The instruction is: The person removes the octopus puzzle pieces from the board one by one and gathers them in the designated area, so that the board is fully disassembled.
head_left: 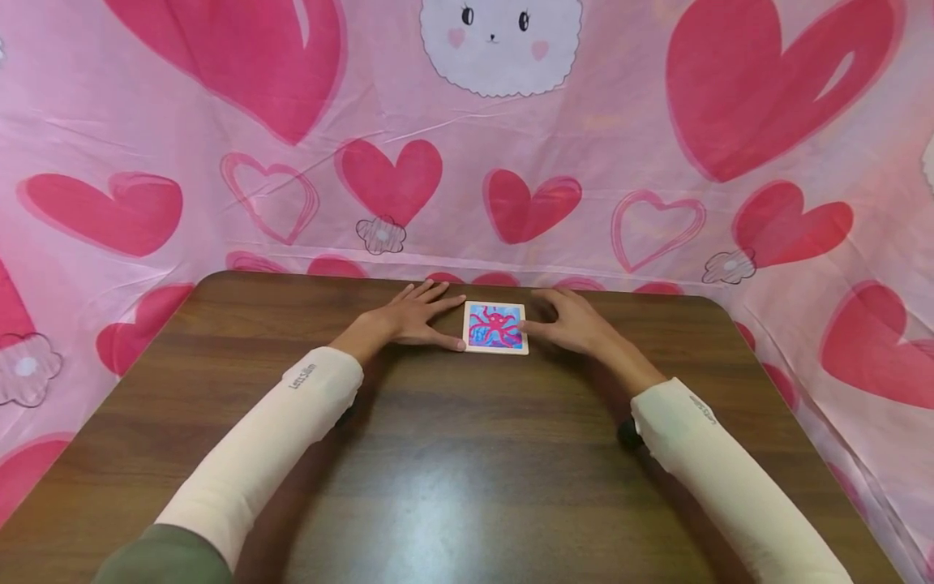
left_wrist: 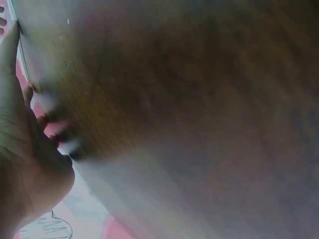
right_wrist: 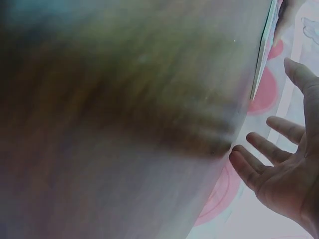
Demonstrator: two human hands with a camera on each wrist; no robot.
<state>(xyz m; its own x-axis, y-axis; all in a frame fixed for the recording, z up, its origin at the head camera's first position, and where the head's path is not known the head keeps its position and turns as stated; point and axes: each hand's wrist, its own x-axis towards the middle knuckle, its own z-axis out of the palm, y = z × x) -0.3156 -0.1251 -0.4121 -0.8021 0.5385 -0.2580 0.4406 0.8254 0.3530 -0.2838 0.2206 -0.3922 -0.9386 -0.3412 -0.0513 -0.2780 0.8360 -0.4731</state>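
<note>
A small square picture board [head_left: 524, 349] with a pale rim lies flat near the table's far edge. Its picture is a red octopus [head_left: 496, 321] on blue. Spread out on the left, my left hand [head_left: 409, 316] has its thumb and index fingertips at the board's left side. My right hand [head_left: 572, 323] is at the right side, its thumb overlapping the board's right edge in the head view. In the right wrist view, that hand [right_wrist: 286, 174] has loosely extended fingers with nothing between them, and the board [right_wrist: 262, 59] appears edge-on beside the thumb.
The brown wooden table [head_left: 452, 438] reaches toward me, with a bright reflection at the front. A pink cloth [head_left: 467, 122] printed with hearts hangs behind the table and along both sides.
</note>
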